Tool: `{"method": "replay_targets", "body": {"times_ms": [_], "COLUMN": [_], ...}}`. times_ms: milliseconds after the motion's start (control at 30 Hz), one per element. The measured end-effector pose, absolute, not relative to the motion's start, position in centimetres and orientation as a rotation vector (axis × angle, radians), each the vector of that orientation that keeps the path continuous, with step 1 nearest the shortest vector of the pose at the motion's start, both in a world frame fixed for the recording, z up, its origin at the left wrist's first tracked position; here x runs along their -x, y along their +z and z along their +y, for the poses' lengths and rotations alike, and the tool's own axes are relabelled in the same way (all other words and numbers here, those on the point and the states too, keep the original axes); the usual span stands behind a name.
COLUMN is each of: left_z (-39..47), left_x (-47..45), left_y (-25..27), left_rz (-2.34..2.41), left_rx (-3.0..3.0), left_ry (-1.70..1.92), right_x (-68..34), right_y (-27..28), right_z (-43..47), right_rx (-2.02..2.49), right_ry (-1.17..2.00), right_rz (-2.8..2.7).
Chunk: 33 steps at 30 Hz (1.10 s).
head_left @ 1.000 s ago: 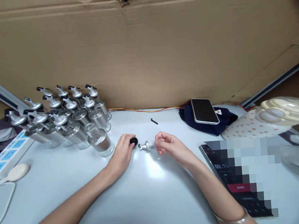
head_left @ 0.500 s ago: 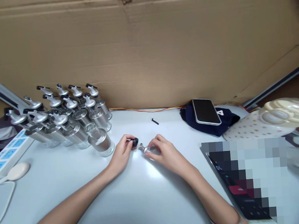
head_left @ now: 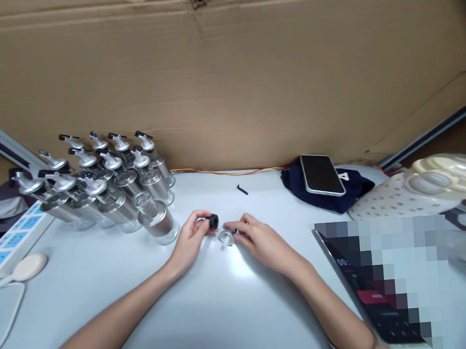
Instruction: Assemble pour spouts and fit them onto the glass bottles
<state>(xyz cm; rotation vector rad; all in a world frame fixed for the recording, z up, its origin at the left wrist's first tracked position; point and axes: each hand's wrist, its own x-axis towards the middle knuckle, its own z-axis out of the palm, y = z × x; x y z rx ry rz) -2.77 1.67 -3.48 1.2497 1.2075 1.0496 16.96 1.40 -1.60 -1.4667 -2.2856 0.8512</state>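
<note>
My left hand [head_left: 188,240] pinches a short black stopper [head_left: 213,221] between thumb and fingers, its round end facing right. Just right of it, the closed fingers of my right hand [head_left: 264,242] hold a silver pour spout [head_left: 226,239], whose round base faces toward me. The spout's far end is partly hidden by my fingers. The stopper and the spout are apart. Left of my hands stands a glass bottle [head_left: 157,225] with a metal band and an uncovered neck. A small black lever [head_left: 242,190] lies on the table beyond my hands.
Several bottles [head_left: 118,209] with silver spouts crowd the left. A power strip [head_left: 17,237] and a beige round-ended item [head_left: 30,267] lie beyond them. On the right are a phone [head_left: 322,174] on a navy cloth item [head_left: 356,190], a spotted container [head_left: 382,198] and a partly blurred tablet [head_left: 352,278].
My right hand has turned the spout, so its base now faces toward me instead of its tip pointing at the stopper. My left hand has shifted slightly right with the stopper.
</note>
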Motion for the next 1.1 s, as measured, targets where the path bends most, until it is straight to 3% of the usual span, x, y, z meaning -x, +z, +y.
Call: {"method": "replay_targets", "body": {"times_ms": [400, 1100], "left_z": [1.5, 0.9], "left_x": [2.9, 3.1], "left_y": [-3.4, -3.5], "left_rz": [1.107, 1.010], "left_rx": [-1.190, -1.622], "left_ry": [1.165, 1.370], "right_x": [-17.9, -16.5], "right_y": [-1.9, -0.8], "right_z": [2.5, 1.4], "right_rx": [1.313, 1.226], "right_ry": [1.162, 1.256], "right_rz": [-1.627, -1.522]}}
